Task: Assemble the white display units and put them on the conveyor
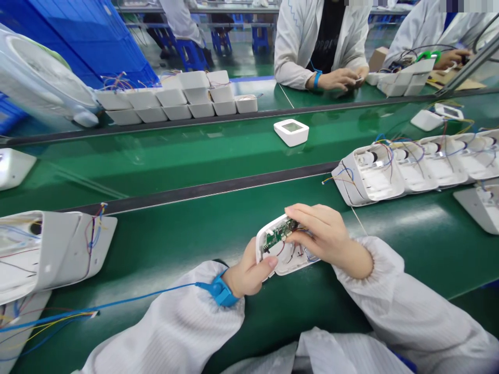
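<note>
A white plastic housing, its inside facing up, is held above the green bench. Along its upper left part lies a green circuit board, with thin wires below it. My left hand grips the housing's left side, thumb over the rim; a blue wrist strap is round that wrist. My right hand is closed at the upper right edge, fingers on the rim and around the board's right end and wires. Its fingertips partly hide what they pinch there.
Open white housings with wires stand at the right and left. A white device with a screen lies on the green belt. Stacked white housings, a blue crate and a person's hands are beyond.
</note>
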Motion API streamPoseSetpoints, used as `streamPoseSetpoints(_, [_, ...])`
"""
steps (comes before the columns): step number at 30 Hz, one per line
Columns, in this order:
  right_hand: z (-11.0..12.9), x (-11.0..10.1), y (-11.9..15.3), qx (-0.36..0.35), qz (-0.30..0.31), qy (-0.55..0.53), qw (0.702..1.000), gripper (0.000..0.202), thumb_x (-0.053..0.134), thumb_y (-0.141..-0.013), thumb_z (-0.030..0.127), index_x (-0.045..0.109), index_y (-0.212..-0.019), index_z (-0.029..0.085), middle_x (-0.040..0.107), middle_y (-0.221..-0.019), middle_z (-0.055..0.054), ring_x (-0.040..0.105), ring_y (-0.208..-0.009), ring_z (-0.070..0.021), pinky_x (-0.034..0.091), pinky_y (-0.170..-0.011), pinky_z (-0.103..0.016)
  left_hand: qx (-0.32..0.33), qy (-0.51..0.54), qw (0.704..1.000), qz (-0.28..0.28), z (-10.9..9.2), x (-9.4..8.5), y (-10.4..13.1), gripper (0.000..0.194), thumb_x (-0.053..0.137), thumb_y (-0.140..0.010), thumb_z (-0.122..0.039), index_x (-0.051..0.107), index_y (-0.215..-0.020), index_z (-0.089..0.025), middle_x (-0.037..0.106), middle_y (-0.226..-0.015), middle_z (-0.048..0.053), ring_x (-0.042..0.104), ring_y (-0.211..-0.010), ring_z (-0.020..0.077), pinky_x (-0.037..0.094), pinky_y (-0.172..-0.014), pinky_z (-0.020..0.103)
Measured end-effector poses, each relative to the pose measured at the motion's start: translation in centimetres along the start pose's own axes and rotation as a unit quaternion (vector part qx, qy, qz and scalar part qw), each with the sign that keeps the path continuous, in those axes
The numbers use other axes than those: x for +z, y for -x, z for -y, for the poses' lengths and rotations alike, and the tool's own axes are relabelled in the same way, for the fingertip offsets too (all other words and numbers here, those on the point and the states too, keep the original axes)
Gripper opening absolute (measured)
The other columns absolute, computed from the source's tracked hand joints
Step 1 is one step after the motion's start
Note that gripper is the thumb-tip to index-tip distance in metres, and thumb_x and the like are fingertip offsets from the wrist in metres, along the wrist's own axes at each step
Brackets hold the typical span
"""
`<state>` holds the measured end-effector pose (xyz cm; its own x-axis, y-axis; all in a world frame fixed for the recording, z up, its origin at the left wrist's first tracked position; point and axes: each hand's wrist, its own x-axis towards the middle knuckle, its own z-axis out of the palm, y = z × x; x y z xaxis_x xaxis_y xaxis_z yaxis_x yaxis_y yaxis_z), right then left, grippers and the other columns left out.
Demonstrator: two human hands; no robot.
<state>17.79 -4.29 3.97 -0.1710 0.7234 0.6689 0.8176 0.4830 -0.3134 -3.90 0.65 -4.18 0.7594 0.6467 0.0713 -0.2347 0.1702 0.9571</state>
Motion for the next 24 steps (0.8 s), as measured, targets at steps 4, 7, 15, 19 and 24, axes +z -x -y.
streamPoseSetpoints(4, [0.3,-0.3,-0.5,0.084,0.029,-0.08,0.993,0.044,0.066,-0.089,0.045,0.058,-0.127,0.024,0.072,-0.111,-0.008,0.069,-0.098,-0.0211,0.055,-0.082,-0.034,0.018,-0.001,1.0,-0.008,-0.1,0.2,-0.3,0.058,0.065,-0.084,-0.054,0.057,-0.13,-0.02,0.068,-0.117,0.011,0.066,-0.104,0.0299,0.051,-0.095,0.049])
streamPoseSetpoints(7, [0.5,-0.8,-0.7,0.12,0.021,-0.126,0.985,0.025,0.071,-0.086,0.041,0.063,-0.102,0.023,0.071,-0.085,-0.002,0.066,-0.074,-0.0173,0.053,-0.068,-0.031,0.081,-0.038,0.996,-0.015,-1.7,0.5,-1.8,0.072,0.058,-0.077,-0.074,0.066,-0.121,-0.017,0.07,-0.114,0.013,0.065,-0.106,0.0333,0.051,-0.097,0.048])
streamPoseSetpoints(15, [0.3,-0.6,-0.6,-0.088,0.073,0.024,0.993,0.02,0.05,-0.094,0.01,0.059,-0.084,0.025,0.071,-0.093,0.001,0.062,-0.098,-0.0172,0.044,-0.085,-0.038,0.093,-0.273,0.954,-0.087,-4.4,0.3,-4.6,0.063,0.045,-0.09,-0.067,0.061,-0.13,-0.021,0.051,-0.147,0.013,0.045,-0.136,0.0346,0.032,-0.115,0.052])
streamPoseSetpoints(19, [0.8,-0.1,-0.6,-0.146,0.129,0.067,0.979,0.02,0.052,-0.097,0.014,0.06,-0.08,0.022,0.07,-0.089,0.001,0.059,-0.101,-0.0175,0.043,-0.091,-0.039,0.074,-0.391,0.917,-0.019,-4.0,1.4,-4.2,0.102,0.078,-0.066,-0.06,0.036,-0.149,-0.019,0.045,-0.148,0.019,0.041,-0.136,0.0415,0.029,-0.114,0.061])
streamPoseSetpoints(24, [-0.4,-0.9,-0.8,-0.046,0.092,-0.018,0.995,0.028,0.061,-0.093,0.025,0.058,-0.121,0.027,0.064,-0.125,-0.007,0.053,-0.124,-0.0246,0.041,-0.104,-0.047,0.082,-0.399,0.913,-0.025,-4.0,1.9,-3.9,0.1,0.075,-0.072,-0.034,0.019,-0.154,-0.022,0.036,-0.152,0.018,0.037,-0.139,0.0393,0.03,-0.114,0.059])
